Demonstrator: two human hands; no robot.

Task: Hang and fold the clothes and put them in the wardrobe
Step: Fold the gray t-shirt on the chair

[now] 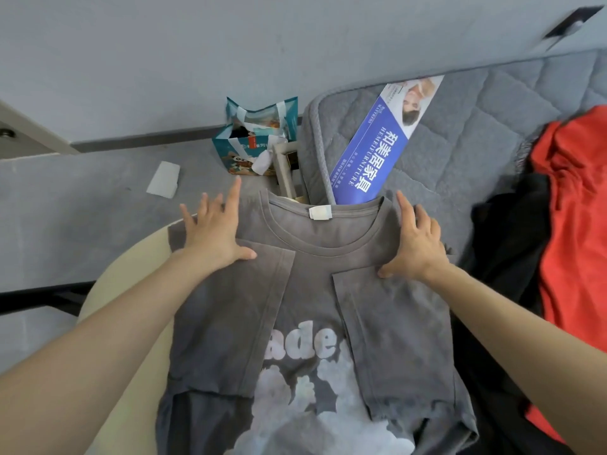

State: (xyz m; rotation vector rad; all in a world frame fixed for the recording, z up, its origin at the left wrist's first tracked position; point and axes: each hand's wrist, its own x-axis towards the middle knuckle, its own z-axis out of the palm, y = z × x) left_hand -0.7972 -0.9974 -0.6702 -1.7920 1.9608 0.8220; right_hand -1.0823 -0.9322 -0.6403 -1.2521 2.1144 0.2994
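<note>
Nearest the camera, two bare forearms reached forward over a grey T-shirt (308,290) laid out front side up. Its white puffy print (305,389), with the letters "ade" over a cloud shape, showed down the middle. Both sides of the shirt were folded inward, so two long panels lay over the chest and left a narrow strip of the front between them. The shirt's left edge lay over a cream rounded surface (131,284), and its right part lay on the corner of a grey quilted mattress (460,152).

The left hand (213,234) pressed flat on the left shoulder, its fingers (234,198) straight, spread, and closed around nothing. The right hand (417,244) lay the same way on the right shoulder, fingers (404,208) straight and pointing away, thumb on the top of the folded panel. Between the hands, a white neck label (319,213) sat inside the collar.

To the right, a black garment (505,251) lay bunched just beside the shirt, with a red garment (578,224) partly over it.

Beyond the collar, a blue printed mattress label (371,149) lay slantwise on the mattress, its near end tucked behind the shirt. Farther left, a teal paper gift bag (253,139) stood on the grey floor (82,198) against the wall (197,44), with a white piece of paper (164,179) lying near it.
</note>
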